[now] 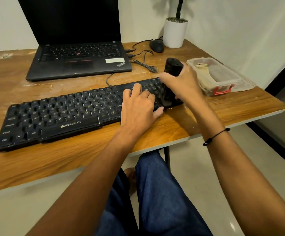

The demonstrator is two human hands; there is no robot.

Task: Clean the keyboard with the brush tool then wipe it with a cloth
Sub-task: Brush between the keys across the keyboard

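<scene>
The right hand (183, 82) reaches in from five o'clock, forearm straight, wrist bent slightly, its fingers and thumb wrapped around the black cylindrical brush tool (171, 79). The tool stands nearly upright, its long axis running from twelve to six o'clock, blunt top end up and bristle end down on the right-hand keys; the bristles are blurred. The left hand (139, 106) comes in from seven o'clock and lies palm down on the long black plastic keyboard (56, 114), grasping nothing, fingers loosely spread over the keys, thumb touching the near edge. The keyboard lies on the brown wooden table (36, 160), its long axis running from eight to two o'clock. At two o'clock from the right hand, a clear plastic box with a red latch (223, 77) holds a cream cloth (206, 74).
</scene>
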